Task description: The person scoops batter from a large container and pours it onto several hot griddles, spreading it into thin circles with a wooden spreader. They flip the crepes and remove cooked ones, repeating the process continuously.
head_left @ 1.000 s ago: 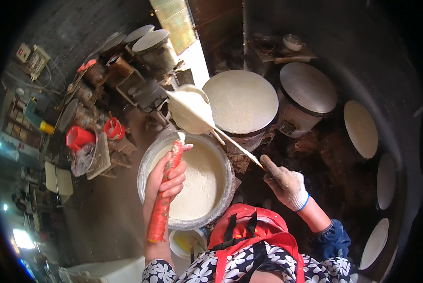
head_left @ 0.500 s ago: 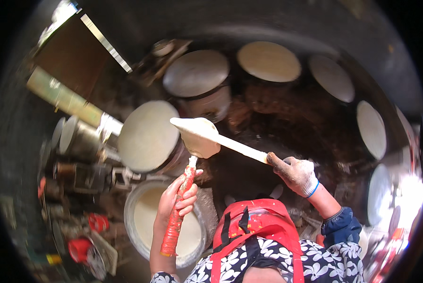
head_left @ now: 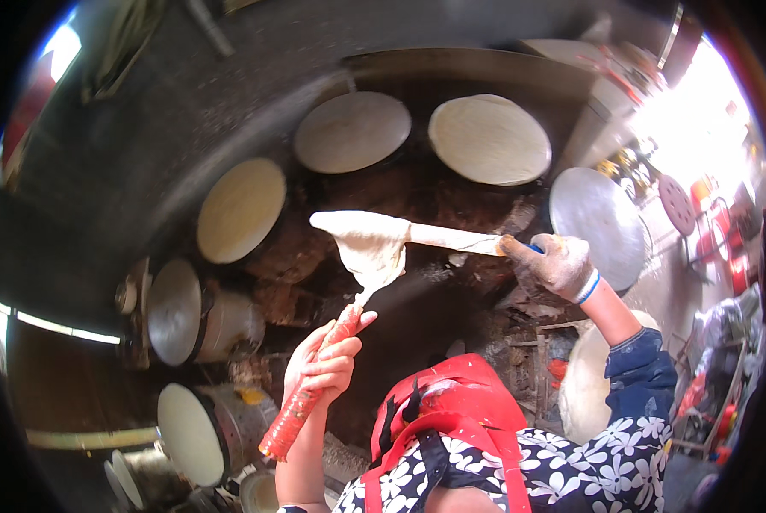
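Batter: we see a pale, thick lump of batter [head_left: 368, 244] hanging on the flat wooden paddle [head_left: 438, 237], in the air above the dark middle of the stove ring.
Right hand: our right hand [head_left: 556, 265], in a dusty work glove, has its fingers clamped on the paddle handle.
Left hand: our left hand [head_left: 321, 368] is bare, fingers closed around a red ribbed scraper stick [head_left: 308, 395] whose tip touches the batter from below.
Progress: we judge the load is taken and not yet spread; several round griddles [head_left: 352, 131] already carry a pale layer, one grey griddle [head_left: 597, 224] at the right looks bare.
Surface: a sooty black stove holds the griddles in a curve.
Room: dim, with bright daylight at the right.
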`<state>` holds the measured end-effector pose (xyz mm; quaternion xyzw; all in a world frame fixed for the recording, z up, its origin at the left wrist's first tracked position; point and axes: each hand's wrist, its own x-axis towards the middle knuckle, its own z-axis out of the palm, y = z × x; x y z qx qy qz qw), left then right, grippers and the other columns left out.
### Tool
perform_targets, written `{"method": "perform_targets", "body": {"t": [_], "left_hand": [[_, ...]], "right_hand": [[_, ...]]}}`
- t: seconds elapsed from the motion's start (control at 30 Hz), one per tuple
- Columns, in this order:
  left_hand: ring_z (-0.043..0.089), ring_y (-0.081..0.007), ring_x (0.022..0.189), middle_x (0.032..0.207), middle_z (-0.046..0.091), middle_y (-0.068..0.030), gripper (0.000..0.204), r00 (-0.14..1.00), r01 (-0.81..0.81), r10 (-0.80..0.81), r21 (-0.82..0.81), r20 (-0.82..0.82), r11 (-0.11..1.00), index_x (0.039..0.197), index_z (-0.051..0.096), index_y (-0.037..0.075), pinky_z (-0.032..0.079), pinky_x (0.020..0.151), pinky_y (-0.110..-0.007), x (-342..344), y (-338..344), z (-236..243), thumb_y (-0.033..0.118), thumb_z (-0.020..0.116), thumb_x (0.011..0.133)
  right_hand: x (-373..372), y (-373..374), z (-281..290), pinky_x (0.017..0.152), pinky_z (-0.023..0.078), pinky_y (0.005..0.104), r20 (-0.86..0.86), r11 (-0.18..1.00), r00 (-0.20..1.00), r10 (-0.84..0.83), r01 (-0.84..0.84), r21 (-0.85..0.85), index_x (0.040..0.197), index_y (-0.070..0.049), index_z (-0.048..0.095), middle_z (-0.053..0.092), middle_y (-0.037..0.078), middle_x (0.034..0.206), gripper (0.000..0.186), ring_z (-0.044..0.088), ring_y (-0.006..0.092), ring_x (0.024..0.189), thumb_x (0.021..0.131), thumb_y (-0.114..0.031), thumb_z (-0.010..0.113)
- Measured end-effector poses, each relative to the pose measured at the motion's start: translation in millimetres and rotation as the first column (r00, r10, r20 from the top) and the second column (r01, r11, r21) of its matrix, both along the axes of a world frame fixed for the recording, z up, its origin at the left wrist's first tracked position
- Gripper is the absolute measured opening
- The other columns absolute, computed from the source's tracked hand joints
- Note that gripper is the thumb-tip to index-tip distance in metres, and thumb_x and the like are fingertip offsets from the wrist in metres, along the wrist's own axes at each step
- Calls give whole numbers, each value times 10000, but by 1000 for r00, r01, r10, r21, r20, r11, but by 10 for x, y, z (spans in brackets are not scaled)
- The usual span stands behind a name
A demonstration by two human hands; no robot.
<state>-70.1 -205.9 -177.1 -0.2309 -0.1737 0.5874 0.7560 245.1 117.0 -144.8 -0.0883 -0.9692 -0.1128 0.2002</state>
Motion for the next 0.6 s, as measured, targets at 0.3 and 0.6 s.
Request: {"method": "perform_targets", "body": {"t": [0.3, 0.6], "left_hand": [[455, -189, 560, 777, 449, -87, 686, 889, 453, -445, -68, 106, 889, 1565, 293, -134, 475, 409, -324, 396, 2412, -108, 418, 229, 1163], [459, -184, 565, 765, 465, -84, 506, 445, 887, -891, -91, -92, 453, 1255, 449, -68, 444, 489, -328, 1632, 4791, 30, 378, 235, 1148]], "right_hand": [[2545, -396, -667, 428, 446, 400, 122, 792, 783, -610, 599, 118, 1394, -350, 685, 484, 25, 710, 541, 551, 233, 508, 890, -158, 645], [2580, -1828, -495, 516, 531, 416, 469, 274, 291, -834, 956, -106, 1443, -318, 643, 620, 14, 765, 539, 652, 244, 590, 914, -219, 670]]}}
